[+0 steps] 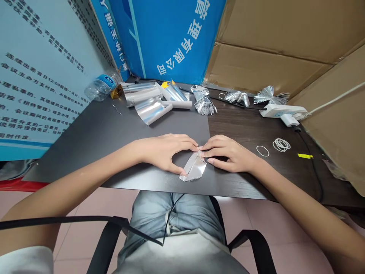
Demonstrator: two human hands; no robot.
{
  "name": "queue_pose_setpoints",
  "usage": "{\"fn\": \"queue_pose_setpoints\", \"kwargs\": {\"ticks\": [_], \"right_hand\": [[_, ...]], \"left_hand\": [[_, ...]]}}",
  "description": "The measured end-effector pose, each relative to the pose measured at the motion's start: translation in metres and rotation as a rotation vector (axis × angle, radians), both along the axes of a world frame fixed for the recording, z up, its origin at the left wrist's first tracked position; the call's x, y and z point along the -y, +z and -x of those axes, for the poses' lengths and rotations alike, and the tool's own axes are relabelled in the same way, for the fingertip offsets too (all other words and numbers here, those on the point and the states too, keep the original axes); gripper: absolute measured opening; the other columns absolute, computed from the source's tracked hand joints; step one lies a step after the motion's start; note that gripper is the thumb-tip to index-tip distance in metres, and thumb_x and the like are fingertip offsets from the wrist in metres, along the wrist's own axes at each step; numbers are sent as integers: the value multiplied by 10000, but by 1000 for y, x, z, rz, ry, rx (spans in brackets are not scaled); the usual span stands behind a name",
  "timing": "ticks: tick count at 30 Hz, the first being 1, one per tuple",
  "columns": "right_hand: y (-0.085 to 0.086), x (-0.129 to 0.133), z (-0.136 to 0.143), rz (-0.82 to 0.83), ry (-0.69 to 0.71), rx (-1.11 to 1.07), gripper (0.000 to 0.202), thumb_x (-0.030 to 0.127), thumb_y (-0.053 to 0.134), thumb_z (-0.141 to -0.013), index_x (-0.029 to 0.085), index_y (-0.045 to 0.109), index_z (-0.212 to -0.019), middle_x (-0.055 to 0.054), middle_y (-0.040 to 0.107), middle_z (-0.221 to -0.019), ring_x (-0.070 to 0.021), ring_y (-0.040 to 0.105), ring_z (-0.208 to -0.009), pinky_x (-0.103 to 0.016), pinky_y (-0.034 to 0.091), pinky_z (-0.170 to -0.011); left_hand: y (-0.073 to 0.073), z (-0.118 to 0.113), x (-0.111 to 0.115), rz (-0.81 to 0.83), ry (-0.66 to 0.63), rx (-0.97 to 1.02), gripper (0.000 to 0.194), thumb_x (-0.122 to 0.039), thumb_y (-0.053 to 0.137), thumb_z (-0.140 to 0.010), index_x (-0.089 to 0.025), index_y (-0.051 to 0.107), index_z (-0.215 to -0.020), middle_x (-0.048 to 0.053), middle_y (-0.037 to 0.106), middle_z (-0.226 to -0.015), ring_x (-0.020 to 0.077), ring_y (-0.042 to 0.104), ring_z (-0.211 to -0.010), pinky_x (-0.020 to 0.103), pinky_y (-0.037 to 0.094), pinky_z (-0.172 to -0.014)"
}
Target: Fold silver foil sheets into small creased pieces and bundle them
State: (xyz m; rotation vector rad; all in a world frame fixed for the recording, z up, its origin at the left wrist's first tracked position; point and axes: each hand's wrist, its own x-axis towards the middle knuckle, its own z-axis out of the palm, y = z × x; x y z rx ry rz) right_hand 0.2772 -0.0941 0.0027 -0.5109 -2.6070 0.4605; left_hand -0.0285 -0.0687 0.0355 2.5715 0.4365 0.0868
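Note:
A small piece of silver foil paper (pixel 196 167) lies near the front edge of the table, its edges folded into a pointed shape. My left hand (pixel 164 152) curves around its left side, with the thumb on the lower left corner and the fingertips at the upper tip. From the right, my right hand (pixel 228 154) pinches the upper right part of the foil, its fingertips meeting those of the left hand. Part of the foil's top is hidden under the fingers.
Rolled silver sheets (pixel 152 108) lie at the back. Fringed foil bundles (pixel 205 102) sit beside them. A plastic bottle (pixel 102 85) is at the left. To the right are a white power strip (pixel 283 110), its black cable (pixel 310 167) and white rubber bands (pixel 281 145).

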Motion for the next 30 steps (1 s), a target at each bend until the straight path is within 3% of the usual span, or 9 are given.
{"fn": "queue_pose_setpoints", "kwargs": {"ticks": [10, 15, 19, 22, 26, 30], "right_hand": [[2, 2, 1, 1, -17, 14, 300, 258, 639, -1020, 261, 733, -1305, -80, 743, -1354, -263, 655, -1192, -487, 501, -1046], [11, 10, 12, 167, -183, -17, 216, 312, 608, -1048, 265, 802, -1130, -67, 782, -1237, -244, 688, -1129, -448, 532, -1016], [13, 27, 24, 221, -371, -24, 226, 377, 636, -1034, 257, 795, -1142, -78, 755, -1281, -253, 683, -1185, -454, 536, -1055], [10, 45, 27, 184, -409, 36, 397, 475, 667, -1006, 250, 716, -1329, -103, 693, -1415, -298, 619, -1332, -511, 481, -1150], [8, 66, 26, 183, -436, 159, 739, 640, 647, -970, 257, 488, -1581, -117, 514, -1628, -356, 449, -1521, -613, 332, -1259], [9, 73, 23, 230, -403, 234, 1003, 784, 644, -890, 270, 299, -1679, -119, 370, -1717, -383, 323, -1591, -672, 209, -1294]], "left_hand": [[4, 1, 5, -13, 26, -84, 812, -596, 708, -916, -234, 441, -1592, 132, 457, -1653, 346, 378, -1549, 506, 285, -1264], [-5, -4, 37, -67, 195, -155, 734, -597, 551, -1005, -260, 379, -1634, 88, 382, -1714, 344, 275, -1611, 601, 214, -1287], [-18, -13, 68, -210, 342, -137, 734, -570, 415, -1061, -175, 304, -1671, 121, 279, -1750, 353, 206, -1634, 614, 251, -1273], [-22, -15, 77, -251, 370, -147, 732, -566, 368, -1075, -153, 294, -1674, 134, 299, -1741, 358, 231, -1627, 597, 294, -1256], [-23, -13, 73, -261, 339, -156, 728, -595, 317, -1091, -192, 251, -1694, 120, 290, -1746, 356, 240, -1624, 575, 304, -1247], [-22, -10, 69, -267, 315, -194, 730, -613, 281, -1098, -210, 222, -1703, 109, 248, -1760, 356, 228, -1627, 562, 311, -1237]]}}
